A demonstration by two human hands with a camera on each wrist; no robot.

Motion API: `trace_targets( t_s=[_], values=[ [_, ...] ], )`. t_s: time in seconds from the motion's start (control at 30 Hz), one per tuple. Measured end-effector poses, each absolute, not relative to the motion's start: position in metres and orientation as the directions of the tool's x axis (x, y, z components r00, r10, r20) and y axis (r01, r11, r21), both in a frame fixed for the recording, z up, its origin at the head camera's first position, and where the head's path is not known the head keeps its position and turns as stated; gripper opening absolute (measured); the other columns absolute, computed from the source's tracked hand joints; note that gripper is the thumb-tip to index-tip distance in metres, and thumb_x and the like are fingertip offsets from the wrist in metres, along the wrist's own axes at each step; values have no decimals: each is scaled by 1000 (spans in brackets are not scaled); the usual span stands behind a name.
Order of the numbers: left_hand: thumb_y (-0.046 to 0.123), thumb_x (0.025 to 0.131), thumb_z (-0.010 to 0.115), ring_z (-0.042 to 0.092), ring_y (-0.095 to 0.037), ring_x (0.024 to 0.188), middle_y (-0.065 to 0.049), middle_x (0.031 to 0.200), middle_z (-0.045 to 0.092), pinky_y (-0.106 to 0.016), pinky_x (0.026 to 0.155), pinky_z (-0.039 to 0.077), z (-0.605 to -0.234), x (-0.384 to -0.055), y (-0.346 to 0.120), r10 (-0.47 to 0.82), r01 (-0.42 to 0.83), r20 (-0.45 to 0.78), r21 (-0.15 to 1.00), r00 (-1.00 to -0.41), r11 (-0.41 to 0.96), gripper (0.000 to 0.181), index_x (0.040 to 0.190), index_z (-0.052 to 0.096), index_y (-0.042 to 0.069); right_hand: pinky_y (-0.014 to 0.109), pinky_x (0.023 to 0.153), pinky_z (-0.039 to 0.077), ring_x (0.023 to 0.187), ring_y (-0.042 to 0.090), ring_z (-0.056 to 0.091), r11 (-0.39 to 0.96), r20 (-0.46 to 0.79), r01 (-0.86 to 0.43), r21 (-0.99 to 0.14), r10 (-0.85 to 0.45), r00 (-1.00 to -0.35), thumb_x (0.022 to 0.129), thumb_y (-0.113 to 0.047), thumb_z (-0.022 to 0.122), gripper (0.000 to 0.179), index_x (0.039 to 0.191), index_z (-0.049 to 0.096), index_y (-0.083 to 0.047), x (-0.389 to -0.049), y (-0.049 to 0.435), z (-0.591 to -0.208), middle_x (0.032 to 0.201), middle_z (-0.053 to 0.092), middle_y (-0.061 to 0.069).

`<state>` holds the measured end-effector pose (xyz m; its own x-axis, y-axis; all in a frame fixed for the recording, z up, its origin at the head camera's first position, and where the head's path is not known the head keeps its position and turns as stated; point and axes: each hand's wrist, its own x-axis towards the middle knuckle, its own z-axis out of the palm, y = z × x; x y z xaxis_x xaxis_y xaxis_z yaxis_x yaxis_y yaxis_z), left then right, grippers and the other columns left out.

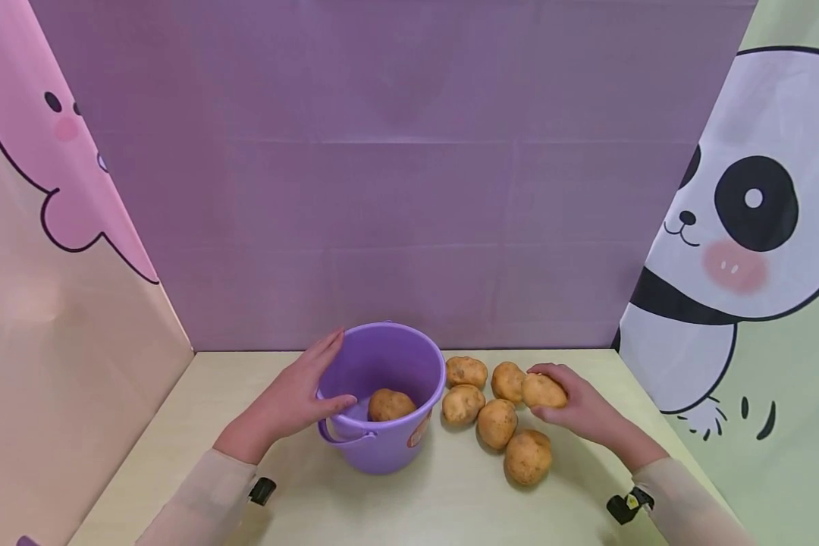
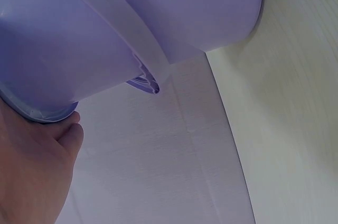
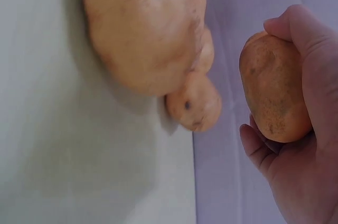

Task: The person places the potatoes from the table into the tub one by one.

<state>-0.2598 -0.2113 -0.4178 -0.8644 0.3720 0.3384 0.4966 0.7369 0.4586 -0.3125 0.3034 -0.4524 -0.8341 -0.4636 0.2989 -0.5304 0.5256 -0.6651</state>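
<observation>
A purple bucket stands upright on the table with one potato lying inside. My left hand holds the bucket's rim at its left side, thumb toward the near edge and fingers toward the far edge. In the left wrist view, part of that hand shows right at the rim. My right hand grips a potato between thumb and fingers, and the right wrist view shows this potato raised off the table. Several loose potatoes lie between the bucket and my right hand.
The pale table ends at a purple back wall. Side panels with a pink cartoon figure and a panda flank it. The nearest loose potato lies toward the front right of the group. The bucket's handle hangs at the near-left side.
</observation>
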Motion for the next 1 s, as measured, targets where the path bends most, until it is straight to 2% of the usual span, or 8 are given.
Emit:
trace_targets(
  t_s=[0.3, 0.53, 0.77, 1.0],
  values=[
    [56, 96, 80, 28, -48, 164, -23, 180, 26, -65, 128, 33, -415, -261, -214, 370, 505, 361, 427, -856, 750, 109, 171, 30, -6, 33, 92, 61, 112, 25, 66, 493, 305, -554, -671, -497, -812, 95, -14, 86, 58, 147, 62, -9, -328, 282, -437, 139, 63, 13],
    [59, 95, 80, 28, -46, 164, -21, 180, 26, -66, 127, 34, -416, -262, -209, 372, 506, 356, 449, -857, 736, 111, 171, 30, -5, 31, 89, 61, 106, 23, 67, 460, 333, -572, -679, -501, -799, 93, -11, 88, 56, 144, 64, -10, -328, 274, -427, 134, 63, 11],
    [62, 95, 79, 28, -45, 164, -20, 181, 26, -65, 127, 34, -417, -262, -208, 370, 501, 350, 449, -861, 740, 112, 172, 30, -4, 32, 88, 61, 108, 25, 66, 464, 341, -585, -665, -508, -791, 94, -14, 88, 58, 146, 65, -10, -326, 265, -417, 139, 63, 15],
    [62, 94, 78, 32, -47, 162, -22, 179, 29, -66, 126, 37, -420, -259, -211, 373, 519, 381, 423, -846, 743, 112, 170, 33, -6, 35, 90, 60, 110, 24, 64, 458, 336, -600, -656, -535, -775, 94, -19, 88, 54, 144, 67, -17, -325, 247, -406, 134, 64, 8]
  ],
)
